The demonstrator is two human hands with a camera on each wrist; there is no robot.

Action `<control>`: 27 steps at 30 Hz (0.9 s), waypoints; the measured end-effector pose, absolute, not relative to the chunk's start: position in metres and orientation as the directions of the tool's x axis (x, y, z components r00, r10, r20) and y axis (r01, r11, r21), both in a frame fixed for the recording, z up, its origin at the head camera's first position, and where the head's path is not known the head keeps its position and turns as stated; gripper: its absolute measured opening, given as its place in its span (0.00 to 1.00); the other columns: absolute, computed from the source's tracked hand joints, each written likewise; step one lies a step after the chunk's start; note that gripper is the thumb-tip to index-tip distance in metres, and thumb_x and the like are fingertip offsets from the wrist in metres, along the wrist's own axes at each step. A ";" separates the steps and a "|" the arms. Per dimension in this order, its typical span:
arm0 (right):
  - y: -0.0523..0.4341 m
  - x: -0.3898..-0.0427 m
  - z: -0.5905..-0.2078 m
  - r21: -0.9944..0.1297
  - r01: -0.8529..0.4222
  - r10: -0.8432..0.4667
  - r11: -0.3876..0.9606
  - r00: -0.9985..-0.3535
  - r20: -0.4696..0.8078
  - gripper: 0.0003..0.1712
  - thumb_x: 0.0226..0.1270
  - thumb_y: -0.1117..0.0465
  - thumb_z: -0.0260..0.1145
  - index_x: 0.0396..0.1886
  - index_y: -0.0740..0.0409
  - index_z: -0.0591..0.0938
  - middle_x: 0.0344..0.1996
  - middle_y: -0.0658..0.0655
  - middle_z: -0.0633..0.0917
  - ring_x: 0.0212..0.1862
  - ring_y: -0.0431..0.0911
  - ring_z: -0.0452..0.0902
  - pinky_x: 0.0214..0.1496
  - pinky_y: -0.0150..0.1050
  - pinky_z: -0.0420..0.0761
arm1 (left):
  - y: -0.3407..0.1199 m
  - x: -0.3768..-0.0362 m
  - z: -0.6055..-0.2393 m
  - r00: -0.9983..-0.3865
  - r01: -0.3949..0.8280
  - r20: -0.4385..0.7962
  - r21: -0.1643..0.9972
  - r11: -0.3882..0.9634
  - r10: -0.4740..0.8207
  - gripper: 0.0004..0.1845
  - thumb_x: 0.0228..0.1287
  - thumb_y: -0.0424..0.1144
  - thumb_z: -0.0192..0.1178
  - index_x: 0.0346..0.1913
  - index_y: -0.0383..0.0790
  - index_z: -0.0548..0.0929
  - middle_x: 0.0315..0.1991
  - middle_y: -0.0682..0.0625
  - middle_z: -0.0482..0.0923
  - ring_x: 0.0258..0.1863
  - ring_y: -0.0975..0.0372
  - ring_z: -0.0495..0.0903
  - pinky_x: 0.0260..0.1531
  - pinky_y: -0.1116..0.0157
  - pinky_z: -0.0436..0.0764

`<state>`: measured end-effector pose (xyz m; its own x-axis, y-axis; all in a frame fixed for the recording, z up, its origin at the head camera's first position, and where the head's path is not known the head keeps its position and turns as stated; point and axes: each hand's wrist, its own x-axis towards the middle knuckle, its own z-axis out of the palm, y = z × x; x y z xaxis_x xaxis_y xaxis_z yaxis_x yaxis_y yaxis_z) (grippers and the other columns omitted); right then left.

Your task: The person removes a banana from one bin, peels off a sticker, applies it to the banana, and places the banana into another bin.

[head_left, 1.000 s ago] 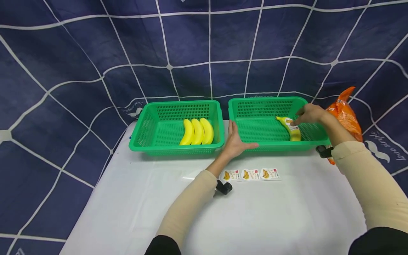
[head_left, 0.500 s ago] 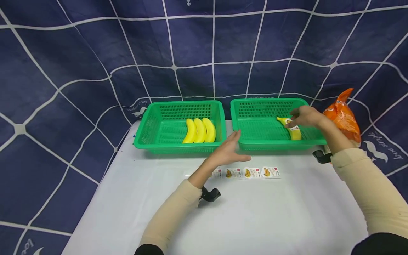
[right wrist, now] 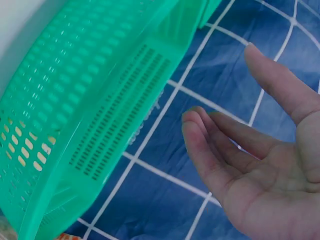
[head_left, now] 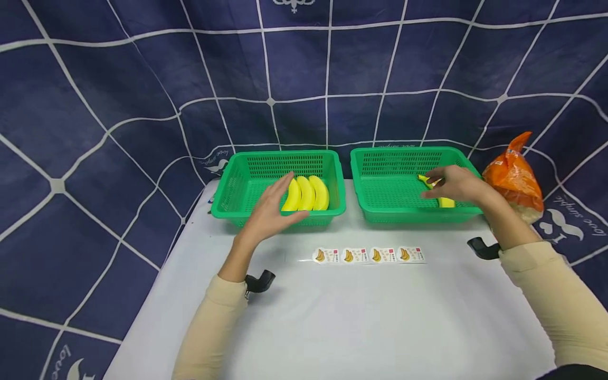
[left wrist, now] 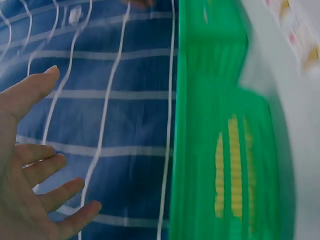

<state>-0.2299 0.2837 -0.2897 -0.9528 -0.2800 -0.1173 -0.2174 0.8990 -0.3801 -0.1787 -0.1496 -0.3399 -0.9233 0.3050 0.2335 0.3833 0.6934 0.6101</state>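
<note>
While the left hand (head_left: pixel 273 211) hovers with fingers spread at the front rim of the left green basket (head_left: pixel 237 182) holding three bananas (head_left: pixel 307 193), the right hand (head_left: pixel 453 183), fingers relaxed and empty, hangs over the labelled banana (head_left: pixel 445 201) in the right green basket (head_left: pixel 389 182).

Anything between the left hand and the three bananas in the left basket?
Only the basket's low front rim. The left hand hovers open above that rim, fingers reaching toward the three bananas, which lie uncovered in the left basket. Approached from above, nothing visible blocks them.
</note>
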 end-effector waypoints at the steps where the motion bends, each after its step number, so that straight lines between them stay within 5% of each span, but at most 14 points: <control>1: 0.282 -0.227 -0.290 -0.384 -0.220 -0.281 0.897 -0.953 -0.111 0.41 0.58 0.48 0.73 0.63 0.72 0.73 0.53 0.72 0.81 0.50 0.60 0.80 0.42 0.45 0.81 | -0.159 -0.180 -0.342 -0.930 0.366 0.235 0.600 0.711 0.282 0.51 0.56 0.60 0.66 0.78 0.56 0.50 0.79 0.53 0.49 0.77 0.47 0.49 0.69 0.35 0.56; 6: 0.273 -0.214 -0.288 -0.389 -0.248 -0.301 0.887 -0.950 -0.081 0.40 0.56 0.50 0.75 0.62 0.71 0.74 0.50 0.69 0.83 0.48 0.57 0.80 0.37 0.36 0.77 | -0.209 -0.190 -0.355 -0.956 0.277 0.246 0.570 0.774 0.161 0.54 0.55 0.61 0.67 0.79 0.50 0.48 0.79 0.47 0.47 0.77 0.43 0.48 0.68 0.33 0.54; 12: 0.266 -0.202 -0.279 -0.367 -0.269 -0.315 0.891 -0.946 -0.073 0.42 0.56 0.48 0.74 0.64 0.69 0.73 0.51 0.68 0.83 0.50 0.57 0.79 0.48 0.50 0.80 | -0.263 -0.202 -0.381 -0.967 0.150 0.254 0.562 0.814 0.003 0.56 0.54 0.61 0.66 0.79 0.44 0.46 0.78 0.40 0.48 0.75 0.38 0.48 0.68 0.31 0.50; 16: 0.261 -0.194 -0.274 -0.365 -0.274 -0.317 0.890 -0.946 -0.065 0.41 0.56 0.50 0.74 0.65 0.68 0.73 0.48 0.65 0.84 0.50 0.55 0.79 0.49 0.50 0.80 | -0.285 -0.205 -0.399 -0.973 0.067 0.215 0.610 0.790 -0.084 0.56 0.56 0.62 0.64 0.79 0.45 0.45 0.78 0.39 0.47 0.75 0.37 0.48 0.67 0.30 0.50; 27: 0.250 -0.180 -0.272 -0.352 -0.273 -0.319 0.895 -0.944 -0.082 0.41 0.56 0.51 0.75 0.64 0.69 0.73 0.50 0.65 0.84 0.51 0.57 0.79 0.53 0.54 0.80 | -0.295 -0.218 -0.423 -0.988 0.029 0.126 0.726 0.687 -0.091 0.57 0.59 0.63 0.62 0.79 0.45 0.38 0.80 0.44 0.37 0.78 0.43 0.42 0.72 0.36 0.49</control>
